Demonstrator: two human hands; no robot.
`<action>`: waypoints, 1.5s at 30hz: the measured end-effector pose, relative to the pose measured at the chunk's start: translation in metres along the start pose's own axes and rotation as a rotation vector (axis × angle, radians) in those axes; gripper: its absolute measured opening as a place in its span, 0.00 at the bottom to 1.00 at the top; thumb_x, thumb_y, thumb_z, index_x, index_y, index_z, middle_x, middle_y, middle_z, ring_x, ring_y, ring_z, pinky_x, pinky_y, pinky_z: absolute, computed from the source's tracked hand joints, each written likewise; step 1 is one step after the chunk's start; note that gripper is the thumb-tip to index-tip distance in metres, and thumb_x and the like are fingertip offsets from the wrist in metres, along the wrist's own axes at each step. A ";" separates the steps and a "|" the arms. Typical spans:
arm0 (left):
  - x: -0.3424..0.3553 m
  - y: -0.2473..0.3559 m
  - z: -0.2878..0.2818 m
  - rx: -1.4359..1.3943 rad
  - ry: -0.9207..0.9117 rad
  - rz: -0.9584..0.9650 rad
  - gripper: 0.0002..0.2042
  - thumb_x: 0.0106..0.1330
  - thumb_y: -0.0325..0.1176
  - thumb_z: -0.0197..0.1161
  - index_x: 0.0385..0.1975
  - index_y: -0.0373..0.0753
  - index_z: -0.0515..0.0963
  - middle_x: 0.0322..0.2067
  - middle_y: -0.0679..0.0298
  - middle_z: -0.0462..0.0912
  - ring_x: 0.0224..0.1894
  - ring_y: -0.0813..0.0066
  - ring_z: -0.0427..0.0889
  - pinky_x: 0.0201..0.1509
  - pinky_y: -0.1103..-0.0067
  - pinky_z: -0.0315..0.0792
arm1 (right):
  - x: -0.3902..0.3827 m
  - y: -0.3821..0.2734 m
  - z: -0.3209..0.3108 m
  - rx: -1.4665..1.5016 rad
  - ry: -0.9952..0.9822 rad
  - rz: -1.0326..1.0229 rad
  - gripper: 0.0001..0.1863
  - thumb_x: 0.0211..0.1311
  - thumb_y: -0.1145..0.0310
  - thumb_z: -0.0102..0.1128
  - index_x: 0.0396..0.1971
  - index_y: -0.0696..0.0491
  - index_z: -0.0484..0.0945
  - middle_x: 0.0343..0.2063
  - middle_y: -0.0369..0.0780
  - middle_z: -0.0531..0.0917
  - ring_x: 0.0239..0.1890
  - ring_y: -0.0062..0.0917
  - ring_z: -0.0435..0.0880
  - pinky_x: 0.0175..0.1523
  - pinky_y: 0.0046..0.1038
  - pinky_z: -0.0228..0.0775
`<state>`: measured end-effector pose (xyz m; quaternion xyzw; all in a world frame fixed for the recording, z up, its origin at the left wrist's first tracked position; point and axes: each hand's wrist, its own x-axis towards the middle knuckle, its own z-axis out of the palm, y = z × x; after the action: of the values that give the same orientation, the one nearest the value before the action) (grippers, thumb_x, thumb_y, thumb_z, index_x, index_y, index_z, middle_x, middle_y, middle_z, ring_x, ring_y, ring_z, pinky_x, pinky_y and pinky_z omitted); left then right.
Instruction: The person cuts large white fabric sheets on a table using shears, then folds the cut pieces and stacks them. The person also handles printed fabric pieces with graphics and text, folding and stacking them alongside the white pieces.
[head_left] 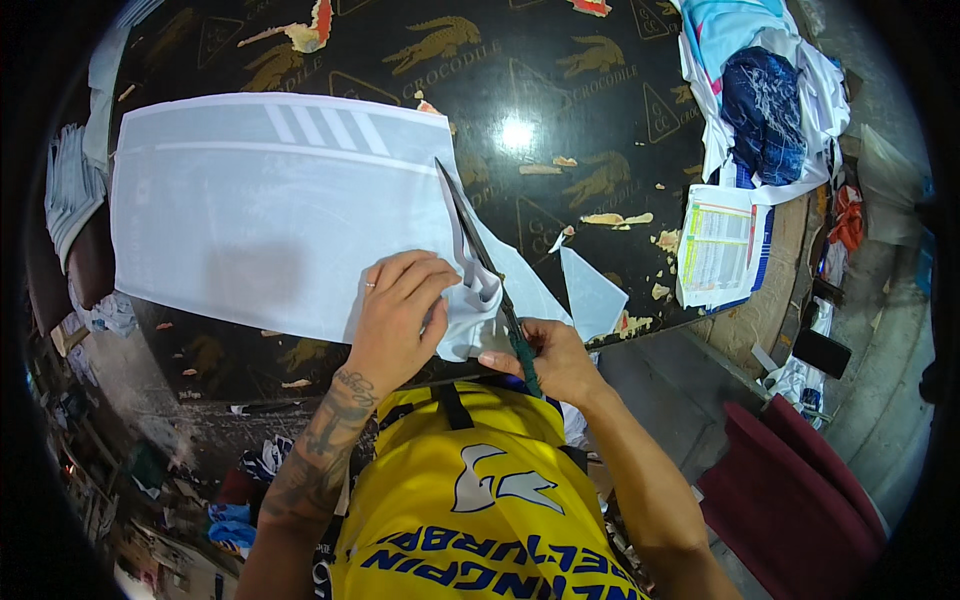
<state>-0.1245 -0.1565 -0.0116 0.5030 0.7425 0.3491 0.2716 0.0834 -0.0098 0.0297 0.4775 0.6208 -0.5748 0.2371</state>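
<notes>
While snug in right hand [562, 362], scissors [500, 277], long axis aslant, tips forward-left; left hand [402, 308], grip unclear.

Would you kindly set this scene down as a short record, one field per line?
Left hand: on the white fabric, fingers curled
Right hand: holding long dark scissors by the green-wrapped handle
Blades: pointing away from the person, over the fabric
Fabric detail: grey band with white stripes near the far edge
Surface: dark, gold-printed table, worn in patches
Table's right side: papers, piled cloth
</notes>
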 end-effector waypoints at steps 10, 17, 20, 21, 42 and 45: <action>-0.001 -0.003 -0.003 -0.031 -0.035 -0.006 0.15 0.65 0.25 0.65 0.51 0.39 0.84 0.55 0.62 0.84 0.65 0.59 0.76 0.68 0.61 0.64 | 0.012 -0.032 0.014 0.045 0.007 0.070 0.33 0.52 0.39 0.85 0.26 0.58 0.84 0.18 0.35 0.78 0.24 0.21 0.73 0.33 0.29 0.69; 0.002 -0.006 -0.004 -0.031 -0.045 -0.006 0.17 0.60 0.25 0.66 0.51 0.38 0.83 0.55 0.63 0.83 0.65 0.61 0.76 0.68 0.61 0.64 | 0.022 -0.044 0.022 0.142 0.007 0.105 0.35 0.50 0.35 0.85 0.25 0.57 0.83 0.18 0.37 0.79 0.22 0.22 0.76 0.31 0.28 0.69; 0.001 -0.008 -0.003 -0.050 -0.058 -0.014 0.17 0.61 0.26 0.66 0.51 0.37 0.83 0.55 0.62 0.83 0.65 0.59 0.76 0.67 0.61 0.64 | 0.027 -0.048 0.023 0.026 0.072 -0.001 0.37 0.49 0.34 0.84 0.23 0.58 0.83 0.18 0.37 0.80 0.22 0.22 0.76 0.32 0.29 0.70; 0.001 -0.009 -0.002 -0.058 -0.037 -0.005 0.17 0.61 0.26 0.66 0.51 0.37 0.83 0.55 0.62 0.83 0.65 0.58 0.76 0.67 0.61 0.65 | 0.028 -0.048 0.023 0.059 0.037 0.038 0.30 0.54 0.44 0.87 0.29 0.58 0.86 0.21 0.34 0.81 0.26 0.17 0.76 0.34 0.25 0.70; 0.146 0.015 0.043 0.408 0.588 -0.049 0.17 0.68 0.39 0.71 0.53 0.38 0.85 0.50 0.61 0.81 0.55 0.57 0.78 0.65 0.58 0.64 | -0.078 0.067 -0.122 0.285 0.361 -0.180 0.18 0.65 0.56 0.80 0.34 0.56 0.84 0.22 0.28 0.77 0.21 0.11 0.74 0.24 0.20 0.67; 0.184 0.073 0.081 0.656 0.423 -0.255 0.16 0.66 0.42 0.72 0.47 0.39 0.85 0.48 0.59 0.82 0.55 0.58 0.79 0.60 0.55 0.70 | -0.107 0.098 -0.151 0.299 0.431 -0.295 0.16 0.67 0.57 0.79 0.37 0.56 0.86 0.20 0.27 0.76 0.18 0.12 0.73 0.24 0.20 0.67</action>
<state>-0.0861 0.0543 -0.0125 0.3842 0.9103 0.1529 -0.0207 0.2523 0.0866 0.1064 0.5226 0.6279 -0.5736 -0.0593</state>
